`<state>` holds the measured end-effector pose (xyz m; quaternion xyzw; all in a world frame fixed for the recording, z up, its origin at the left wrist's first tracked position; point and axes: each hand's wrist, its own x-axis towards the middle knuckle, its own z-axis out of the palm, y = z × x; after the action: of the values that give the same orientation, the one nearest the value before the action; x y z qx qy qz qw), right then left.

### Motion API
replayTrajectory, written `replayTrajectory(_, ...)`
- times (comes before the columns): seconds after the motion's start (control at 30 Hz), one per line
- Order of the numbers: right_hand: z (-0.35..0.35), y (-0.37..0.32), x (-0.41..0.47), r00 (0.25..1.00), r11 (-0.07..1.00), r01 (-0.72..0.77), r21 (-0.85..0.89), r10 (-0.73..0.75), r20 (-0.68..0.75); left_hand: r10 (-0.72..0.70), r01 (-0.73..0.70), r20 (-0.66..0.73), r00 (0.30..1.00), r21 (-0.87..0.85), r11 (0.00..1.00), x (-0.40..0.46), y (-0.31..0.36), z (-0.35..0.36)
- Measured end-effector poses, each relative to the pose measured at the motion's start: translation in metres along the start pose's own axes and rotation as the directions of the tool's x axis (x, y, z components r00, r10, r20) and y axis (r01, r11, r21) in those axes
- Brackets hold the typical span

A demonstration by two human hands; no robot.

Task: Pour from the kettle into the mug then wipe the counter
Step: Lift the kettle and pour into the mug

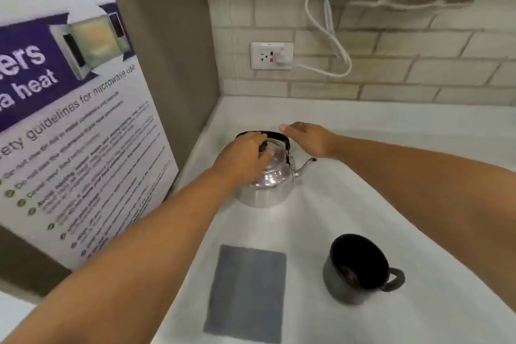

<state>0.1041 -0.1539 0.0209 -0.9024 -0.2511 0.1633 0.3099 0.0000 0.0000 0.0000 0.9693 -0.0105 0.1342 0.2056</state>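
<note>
Kettle lid (272,158) partly under left hand (242,158)

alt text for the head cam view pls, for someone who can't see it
A left hand rests on a steel kettle on a white counter, the right hand open just behind it. Nearer sit a black mug and a grey cloth.

We see a shiny silver kettle (265,187) with a black handle, a black mug (356,268), and a flat grey cloth (247,292) on the white worktop (363,204). Pale grey-beige bricks pattern the wall (391,64); the poster (69,109) is white and purple.
</note>
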Motion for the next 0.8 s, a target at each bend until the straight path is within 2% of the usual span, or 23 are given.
replayTrajectory(0.17,0.007,-0.006,0.057,0.997,0.999,-0.050,-0.016,0.051,0.059,-0.055,0.064,-0.122,0.991,0.071,0.995,0.023,-0.012,0.008)
replayTrajectory(0.27,0.015,-0.006,0.079,0.997,0.994,-0.065,0.087,0.061,0.049,-0.108,0.113,-0.126,0.986,0.030,0.993,0.031,-0.013,0.008)
replayTrajectory(0.37,0.017,-0.015,0.088,0.997,0.991,-0.077,0.110,0.074,0.032,-0.133,0.132,-0.107,0.985,-0.013,0.991,0.033,-0.014,0.009)
replayTrajectory(0.53,0.016,-0.030,0.090,0.992,0.934,-0.114,0.337,0.092,0.082,-0.124,0.118,-0.150,0.981,-0.052,0.992,0.030,-0.016,0.012)
replayTrajectory(0.7,0.023,-0.035,0.069,0.998,0.949,0.063,0.307,-0.055,-0.033,-0.079,0.073,-0.196,0.977,-0.037,0.997,0.022,-0.015,0.017)
replayTrajectory(0.8,0.027,-0.035,0.059,0.991,0.941,0.096,0.323,-0.059,-0.122,-0.052,0.034,-0.174,0.983,-0.104,0.994,0.012,-0.014,0.017)
